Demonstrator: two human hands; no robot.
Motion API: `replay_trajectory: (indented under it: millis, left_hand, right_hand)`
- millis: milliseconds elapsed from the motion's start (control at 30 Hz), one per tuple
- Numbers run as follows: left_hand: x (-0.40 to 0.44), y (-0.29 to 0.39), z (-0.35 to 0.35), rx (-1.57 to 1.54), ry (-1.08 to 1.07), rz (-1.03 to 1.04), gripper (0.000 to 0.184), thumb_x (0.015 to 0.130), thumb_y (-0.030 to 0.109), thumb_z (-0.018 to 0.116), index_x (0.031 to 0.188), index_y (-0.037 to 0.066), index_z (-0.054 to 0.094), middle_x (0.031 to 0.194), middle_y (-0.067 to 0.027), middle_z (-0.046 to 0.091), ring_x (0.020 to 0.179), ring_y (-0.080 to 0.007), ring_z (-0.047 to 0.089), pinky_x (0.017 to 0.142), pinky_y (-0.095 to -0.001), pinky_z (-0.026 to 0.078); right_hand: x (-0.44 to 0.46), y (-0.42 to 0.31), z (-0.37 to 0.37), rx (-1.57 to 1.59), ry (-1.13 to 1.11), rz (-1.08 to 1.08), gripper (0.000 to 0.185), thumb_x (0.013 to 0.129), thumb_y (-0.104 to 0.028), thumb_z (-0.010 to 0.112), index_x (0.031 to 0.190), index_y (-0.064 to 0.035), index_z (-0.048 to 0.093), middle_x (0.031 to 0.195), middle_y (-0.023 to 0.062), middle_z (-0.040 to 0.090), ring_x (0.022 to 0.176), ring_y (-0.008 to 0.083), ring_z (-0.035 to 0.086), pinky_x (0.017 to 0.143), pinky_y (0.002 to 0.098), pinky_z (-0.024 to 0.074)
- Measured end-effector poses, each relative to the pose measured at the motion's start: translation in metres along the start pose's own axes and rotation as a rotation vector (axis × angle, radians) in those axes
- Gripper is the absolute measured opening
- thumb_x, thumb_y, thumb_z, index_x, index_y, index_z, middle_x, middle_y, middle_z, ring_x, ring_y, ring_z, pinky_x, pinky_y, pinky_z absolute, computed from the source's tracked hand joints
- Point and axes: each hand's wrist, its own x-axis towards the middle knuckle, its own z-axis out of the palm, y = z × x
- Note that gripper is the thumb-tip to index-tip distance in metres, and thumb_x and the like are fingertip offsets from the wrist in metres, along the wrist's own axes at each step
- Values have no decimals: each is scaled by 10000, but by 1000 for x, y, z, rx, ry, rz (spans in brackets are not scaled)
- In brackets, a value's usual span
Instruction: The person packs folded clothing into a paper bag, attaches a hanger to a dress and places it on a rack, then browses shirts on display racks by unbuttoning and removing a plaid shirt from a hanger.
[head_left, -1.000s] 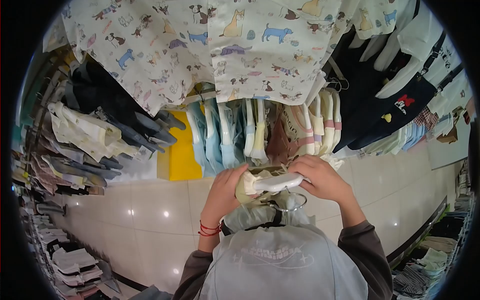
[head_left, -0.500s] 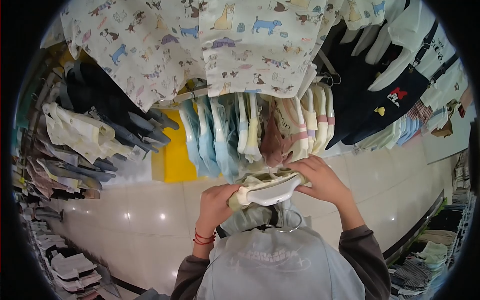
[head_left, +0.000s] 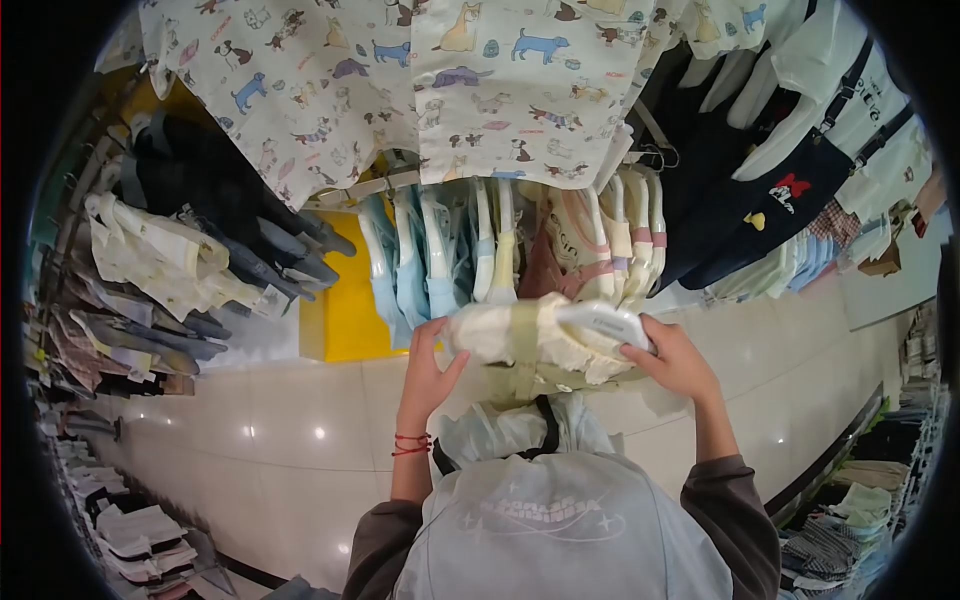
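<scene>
A cream and pale green garment (head_left: pixel 525 335) on a white hanger (head_left: pixel 603 322) is held up in front of my chest, partly blurred. My right hand (head_left: pixel 675 357) pinches the hanger's right end between thumb and fingers. At the garment's left end is my left hand (head_left: pixel 432 365), its thumb and fingers spread apart beside the cloth. Just beyond the garment hang light blue clothes (head_left: pixel 405 275) and pink and cream clothes (head_left: pixel 590 245) on white hangers.
White animal-print clothes (head_left: pixel 520 90) hang above the rack. Dark clothes (head_left: pixel 215 185) are at the left, and a navy garment with a red bow (head_left: pixel 770 205) at the right. A yellow block (head_left: pixel 345 315) stands beneath the rack. Folded clothes (head_left: pixel 145 535) lie lower left.
The garment has swung round, so its cream front now shows and the hanger lies toward the right. The left hand's fingers have spread from their grip; the right still holds the hanger.
</scene>
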Motion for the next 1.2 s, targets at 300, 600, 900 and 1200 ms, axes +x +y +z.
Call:
replay_trajectory:
  millis: [300,600,900,1200]
  left_hand:
    - [19,18,104,-261,-324,72,571,769,186,665,1230,12,376,1191,-151,438,1082,-260,471,912,-358,384]
    - [24,114,139,-265,-676,83,412,799,290,619,943,-34,410,831,-230,524,761,-355,540,672,-405,422]
    - [20,90,168,-291,-832,154,259,784,150,563,916,-23,423,775,-221,533,721,-370,536,630,-427,411]
    - [62,34,165,-292,-148,129,401,766,57,551,1110,-36,366,976,-212,472,936,-371,487,808,-383,410]
  right_hand:
    - [4,51,18,190,244,138,273,832,-164,572,1002,14,454,784,106,529,708,160,476,656,289,408]
    - [17,36,27,789,241,190,295,808,-69,594,1045,-11,427,976,61,506,901,117,472,807,252,384]
    - [40,57,25,910,247,289,397,816,-117,598,1132,10,394,1040,83,491,973,143,463,850,269,381]
    - [145,57,36,947,233,200,317,823,-164,618,1017,3,432,935,74,504,824,128,485,733,254,411]
